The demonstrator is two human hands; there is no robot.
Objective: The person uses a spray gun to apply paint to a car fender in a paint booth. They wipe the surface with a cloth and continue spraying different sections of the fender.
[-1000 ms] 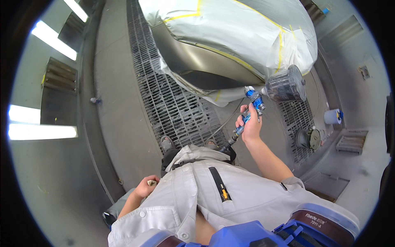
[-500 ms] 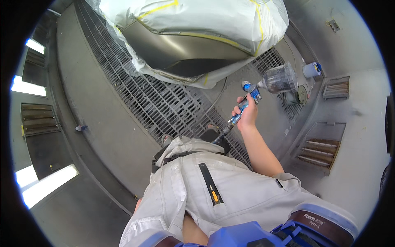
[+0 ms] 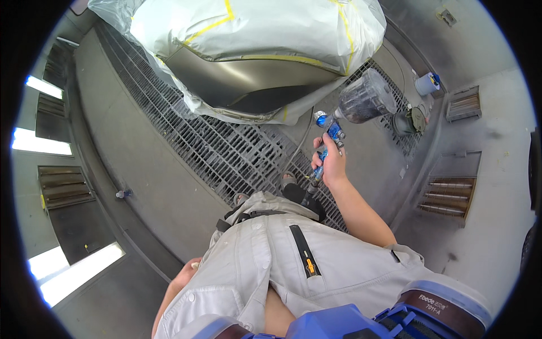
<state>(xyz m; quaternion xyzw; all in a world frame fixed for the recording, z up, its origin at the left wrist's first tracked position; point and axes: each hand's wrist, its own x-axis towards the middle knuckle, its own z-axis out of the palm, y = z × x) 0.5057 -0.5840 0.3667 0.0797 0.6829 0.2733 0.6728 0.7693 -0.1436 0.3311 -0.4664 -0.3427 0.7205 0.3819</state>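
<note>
Gravity-feed spray gun (image 3: 335,132), right of centre; right hand (image 3: 333,164), grip wrapped round its handle. Left hand (image 3: 184,274), lower left, part-hidden; grip cannot be told. Grey car panel (image 3: 237,74), upper centre.

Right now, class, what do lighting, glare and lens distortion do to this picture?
Head view: the strip lights at left blow out to white; head view: the bare panel carries a soft sheen; head view: the foot of the left wall curves; head view: the spray gun looks fairly sharp.
</note>
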